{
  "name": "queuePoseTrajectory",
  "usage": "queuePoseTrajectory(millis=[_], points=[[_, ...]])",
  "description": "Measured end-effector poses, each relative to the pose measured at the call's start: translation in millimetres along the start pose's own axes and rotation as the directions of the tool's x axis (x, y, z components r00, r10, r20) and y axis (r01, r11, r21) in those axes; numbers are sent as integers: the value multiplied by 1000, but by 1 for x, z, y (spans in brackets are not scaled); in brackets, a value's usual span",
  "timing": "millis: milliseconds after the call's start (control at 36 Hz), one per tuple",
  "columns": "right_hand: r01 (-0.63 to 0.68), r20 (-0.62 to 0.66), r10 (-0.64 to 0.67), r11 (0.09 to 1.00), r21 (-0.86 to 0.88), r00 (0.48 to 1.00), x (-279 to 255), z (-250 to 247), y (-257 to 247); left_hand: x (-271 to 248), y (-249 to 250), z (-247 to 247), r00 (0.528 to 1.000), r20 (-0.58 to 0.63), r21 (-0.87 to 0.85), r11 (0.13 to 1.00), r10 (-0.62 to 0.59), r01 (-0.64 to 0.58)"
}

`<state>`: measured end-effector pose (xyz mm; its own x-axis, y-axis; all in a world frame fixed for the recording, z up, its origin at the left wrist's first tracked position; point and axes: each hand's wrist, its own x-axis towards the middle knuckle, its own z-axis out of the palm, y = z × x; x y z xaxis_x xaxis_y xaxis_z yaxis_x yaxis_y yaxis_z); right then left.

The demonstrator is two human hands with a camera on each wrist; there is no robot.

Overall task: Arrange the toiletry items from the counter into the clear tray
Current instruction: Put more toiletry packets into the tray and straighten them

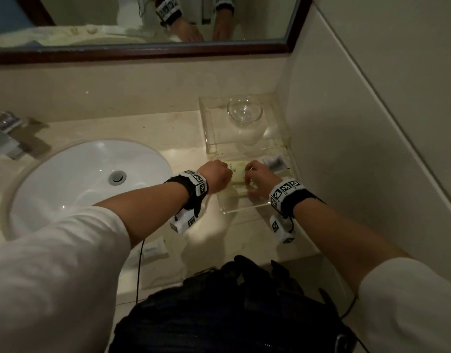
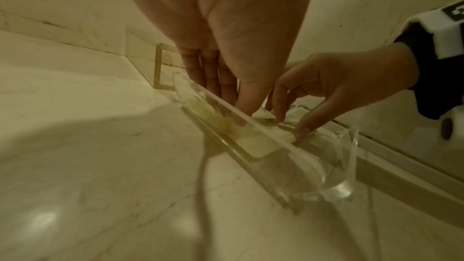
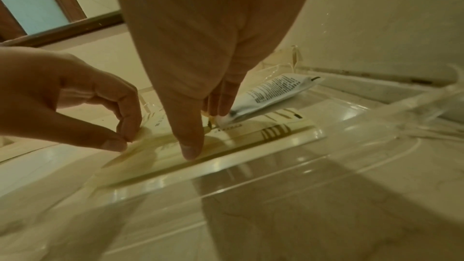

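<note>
A clear tray (image 1: 244, 209) sits on the counter by the right wall. Flat cream packets (image 1: 237, 171) and a white tube (image 1: 274, 161) with black print lie inside it. My left hand (image 1: 225, 171) pinches the left end of a cream packet (image 3: 251, 142) between thumb and forefinger, as the right wrist view shows. My right hand (image 1: 248, 179) grips the packets near their middle, thumb (image 3: 191, 151) on the near edge, fingers at the far side beside the tube (image 3: 271, 92). A second white tube (image 1: 153, 249) lies on the counter, partly hidden under my left forearm.
A glass bowl (image 1: 244, 112) stands in a second clear box (image 1: 206, 128) behind the tray. The white sink (image 1: 66, 174) and a metal tap (image 1: 7, 136) are to the left. A wall runs close on the right. A black bag (image 1: 232, 314) hangs at the counter's front edge.
</note>
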<state>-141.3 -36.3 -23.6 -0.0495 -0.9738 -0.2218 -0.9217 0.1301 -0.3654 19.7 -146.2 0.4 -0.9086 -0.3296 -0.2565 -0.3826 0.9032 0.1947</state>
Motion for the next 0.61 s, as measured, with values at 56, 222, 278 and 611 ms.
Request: queuePoseTrajectory(millis=[56, 222, 278, 611], points=[[-13, -1, 13, 1000, 7, 1000, -1, -2, -3, -4, -4, 2, 999, -52, -116, 993, 13, -19], [58, -140, -49, 996, 61, 989, 1, -8, -29, -28, -19, 3, 970, -220, -440, 898, -99, -9], [101, -183, -86, 992, 78, 979, 3, -8, -43, -39, -23, 1, 955, -231, -514, 857, -188, 44], [376, 228, -349, 923, -84, 909, 30, 18, -167, -167, -86, 17, 828, 20, -693, 589, -560, 416]])
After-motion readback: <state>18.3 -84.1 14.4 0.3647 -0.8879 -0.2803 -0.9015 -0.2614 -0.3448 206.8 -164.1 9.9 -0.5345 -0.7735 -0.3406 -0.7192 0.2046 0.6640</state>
